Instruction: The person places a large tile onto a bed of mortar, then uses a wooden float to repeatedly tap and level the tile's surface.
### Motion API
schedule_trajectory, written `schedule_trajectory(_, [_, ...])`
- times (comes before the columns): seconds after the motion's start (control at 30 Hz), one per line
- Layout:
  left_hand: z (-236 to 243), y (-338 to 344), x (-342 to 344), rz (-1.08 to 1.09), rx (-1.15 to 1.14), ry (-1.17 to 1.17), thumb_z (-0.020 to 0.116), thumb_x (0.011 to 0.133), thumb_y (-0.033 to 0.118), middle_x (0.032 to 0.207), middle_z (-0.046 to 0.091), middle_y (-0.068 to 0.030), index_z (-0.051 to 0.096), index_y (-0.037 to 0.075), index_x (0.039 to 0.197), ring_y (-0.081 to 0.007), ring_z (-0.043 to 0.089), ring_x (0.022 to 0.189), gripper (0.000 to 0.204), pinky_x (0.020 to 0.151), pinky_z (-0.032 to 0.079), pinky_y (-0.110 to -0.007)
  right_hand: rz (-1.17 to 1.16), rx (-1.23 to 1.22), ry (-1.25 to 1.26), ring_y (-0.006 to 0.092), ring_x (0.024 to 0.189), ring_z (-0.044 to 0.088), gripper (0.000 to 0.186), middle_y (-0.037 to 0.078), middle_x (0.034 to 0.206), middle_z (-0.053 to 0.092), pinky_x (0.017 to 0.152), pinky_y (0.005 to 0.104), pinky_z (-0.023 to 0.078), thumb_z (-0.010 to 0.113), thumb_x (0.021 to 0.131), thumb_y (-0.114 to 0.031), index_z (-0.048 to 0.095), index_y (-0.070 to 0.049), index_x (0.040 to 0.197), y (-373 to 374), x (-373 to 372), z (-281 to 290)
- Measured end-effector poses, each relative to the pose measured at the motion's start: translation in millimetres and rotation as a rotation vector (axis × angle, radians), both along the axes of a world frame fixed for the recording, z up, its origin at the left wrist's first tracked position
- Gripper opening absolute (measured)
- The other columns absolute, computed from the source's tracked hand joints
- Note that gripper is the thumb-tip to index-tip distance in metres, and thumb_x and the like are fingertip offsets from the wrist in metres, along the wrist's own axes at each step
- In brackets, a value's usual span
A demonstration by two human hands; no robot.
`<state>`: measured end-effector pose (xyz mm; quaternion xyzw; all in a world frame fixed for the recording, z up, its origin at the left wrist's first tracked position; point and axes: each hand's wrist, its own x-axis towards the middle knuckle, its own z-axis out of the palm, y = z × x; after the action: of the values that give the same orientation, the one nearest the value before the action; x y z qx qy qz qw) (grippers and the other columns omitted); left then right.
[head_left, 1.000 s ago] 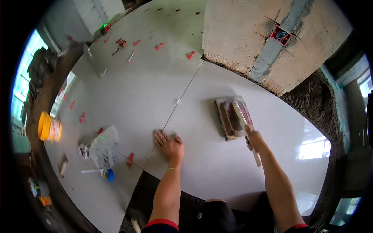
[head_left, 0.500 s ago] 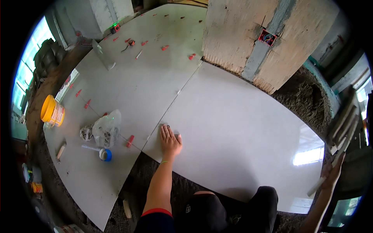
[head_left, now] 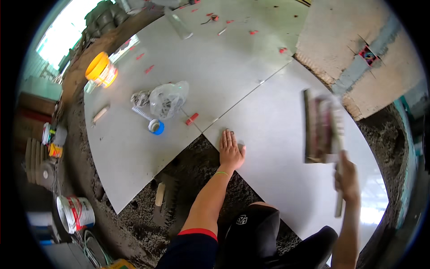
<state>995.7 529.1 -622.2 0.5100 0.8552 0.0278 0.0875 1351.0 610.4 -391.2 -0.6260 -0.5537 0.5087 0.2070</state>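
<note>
My left hand (head_left: 231,149) lies flat, fingers spread, on the near corner of a large pale grey floor tile (head_left: 286,130). My right hand (head_left: 347,181) grips the handle of a notched trowel (head_left: 322,126), held blurred above the right part of that tile. A second grey tile (head_left: 134,134) lies to the left, with a thin joint between the two. Bare dark mortar bed (head_left: 188,170) shows in the gap in front of my knee.
A red tile spacer (head_left: 191,119), a clear plastic bag (head_left: 168,98), a blue-capped tool (head_left: 154,127) and a yellow tub (head_left: 99,68) lie on the left tile. A white bucket (head_left: 75,213) stands at lower left. A wall with an open electrical box (head_left: 368,54) rises at upper right.
My right hand has come back into view with the trowel raised over the tile. My left hand stays flat on the tile corner. The view has shifted right.
</note>
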Motion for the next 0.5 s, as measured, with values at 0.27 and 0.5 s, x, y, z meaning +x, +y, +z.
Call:
schedule_trajectory(0.27, [-6,1,-3,0.076,0.12,-0.008,0.032,0.094,0.044,0.152,0.005,-0.0219,0.013,-0.007,0.143,-0.0329,0.003,0.142,0.074,0.115,0.004,-0.041,-0.166,0.301,0.046,0.0058,0.045,0.042,0.038,-0.004,0.055,0.042,0.039,0.0227,0.034,0.036,0.097,-0.041,0.049,-0.011,0.079,-89,-26,-79])
schedule_trajectory(0.5, [2,0,-4,0.056,0.15,0.035,0.035,0.093,0.042,0.152,0.01,-0.0215,0.02,-0.008,0.142,-0.0329,0.006,0.142,0.072,0.115,0.005,-0.041,0.255,-0.214,-0.147,0.0113,0.039,0.04,0.039,0.0,0.051,0.041,0.035,0.0302,0.032,0.044,0.096,-0.035,0.047,-0.005,0.07,-5,-103,-68])
